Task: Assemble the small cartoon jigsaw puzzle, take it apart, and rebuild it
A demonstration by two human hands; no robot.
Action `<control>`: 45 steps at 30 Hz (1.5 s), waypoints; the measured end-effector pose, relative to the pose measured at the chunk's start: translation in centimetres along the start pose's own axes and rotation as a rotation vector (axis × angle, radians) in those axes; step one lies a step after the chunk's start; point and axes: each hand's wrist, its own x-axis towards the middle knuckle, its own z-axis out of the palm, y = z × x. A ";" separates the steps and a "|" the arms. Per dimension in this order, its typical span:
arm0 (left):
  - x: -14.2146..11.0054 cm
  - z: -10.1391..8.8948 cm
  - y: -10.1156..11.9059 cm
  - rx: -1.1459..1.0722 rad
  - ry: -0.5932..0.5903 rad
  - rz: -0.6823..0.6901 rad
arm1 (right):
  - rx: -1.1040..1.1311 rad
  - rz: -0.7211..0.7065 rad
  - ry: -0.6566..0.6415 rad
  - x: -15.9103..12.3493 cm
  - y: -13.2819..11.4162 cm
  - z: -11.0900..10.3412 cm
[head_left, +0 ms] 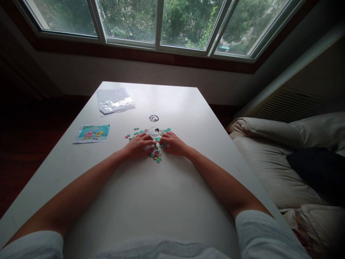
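Pieces scattered on table

Left hand and right hand are down among the pieces, fingers curled — whether they pinch any, I cannot tell. Pieces lie between the hands and beyond them, around a disc; a second disc sits farther off. Leftward lies a picture — past it, a packet.

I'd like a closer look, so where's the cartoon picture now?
In the head view, the cartoon picture lies near the left edge of the table, left of the puzzle pieces and nearer than the plastic-covered papers.
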 end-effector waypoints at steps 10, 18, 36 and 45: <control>0.0 -0.1 -0.2 0.025 0.017 -0.033 | -0.023 0.043 0.041 -0.1 0.1 0.2; 0.2 0.0 -0.1 0.060 0.013 -0.060 | -0.114 0.203 0.129 0.3 -0.1 0.9; -0.2 0.3 -0.2 0.148 -0.018 -0.146 | -0.115 0.213 0.117 0.2 0.2 0.4; -0.1 0.3 -0.1 0.154 -0.014 -0.144 | -0.116 0.207 0.122 0.2 0.2 0.5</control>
